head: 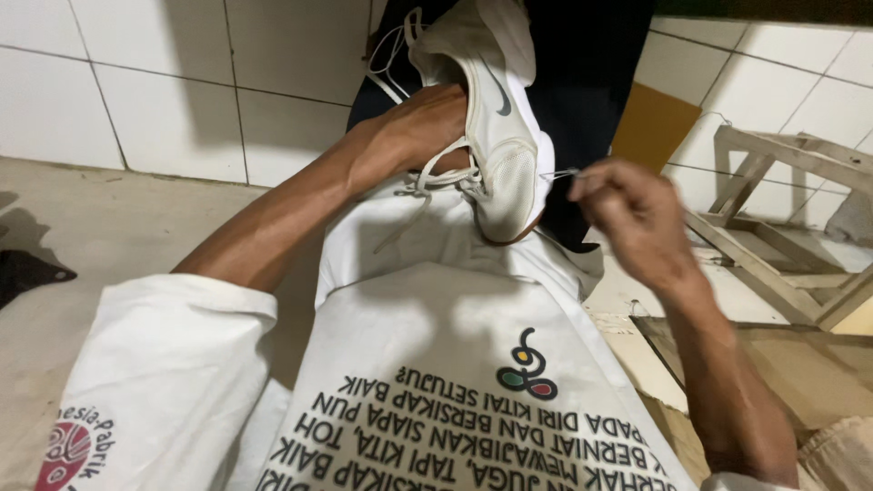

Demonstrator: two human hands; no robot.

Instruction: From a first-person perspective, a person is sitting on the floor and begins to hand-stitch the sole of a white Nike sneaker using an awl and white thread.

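I see a white tiled wall (182,100), a wooden frame (773,236) at right, and a dark cloth (27,273) on the floor (109,227).

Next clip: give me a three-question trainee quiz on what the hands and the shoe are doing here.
1. True or false: the left hand is tucked into the opening of the white shoe.
2. What does the right hand pinch? A) a brush B) a thin needle C) a sponge
3. Fill in: the needle meets the shoe near its ____ end.

Key
1. True; the hand grips at the opening, laces hanging below it.
2. B; the thin metal needle sits between the fingertips.
3. Toe, by the sole edge; any thread is too fine to see.
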